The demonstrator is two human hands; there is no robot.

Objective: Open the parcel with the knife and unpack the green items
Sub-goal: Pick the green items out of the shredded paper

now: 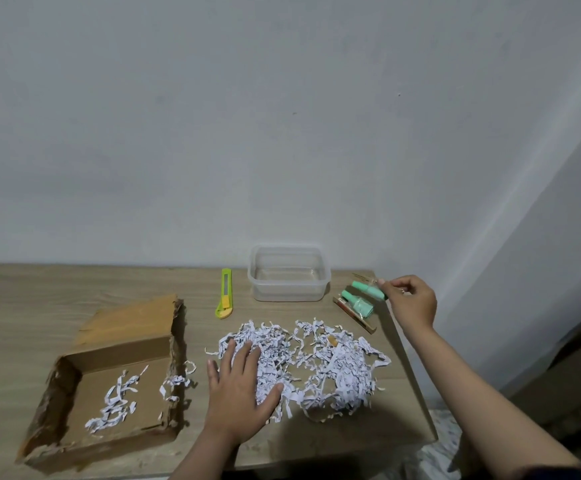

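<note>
The right hand (411, 303) pinches 1 green bottle (368, 290) beside another green bottle (357, 302) on the bench (12, 306). The left hand (239, 389), grip released, lies flat on shredded paper (334, 368) near the opened parcel (109, 386).

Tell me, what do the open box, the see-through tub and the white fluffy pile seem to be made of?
The box looks like brown corrugated cardboard: matte, with ragged torn edges. The tub seems to be clear, slightly cloudy plastic, since the table grain shows through its walls. The pile looks like shredded printed paper: thin, curly white strips with dark specks. The left hand rests flat on it.
</note>
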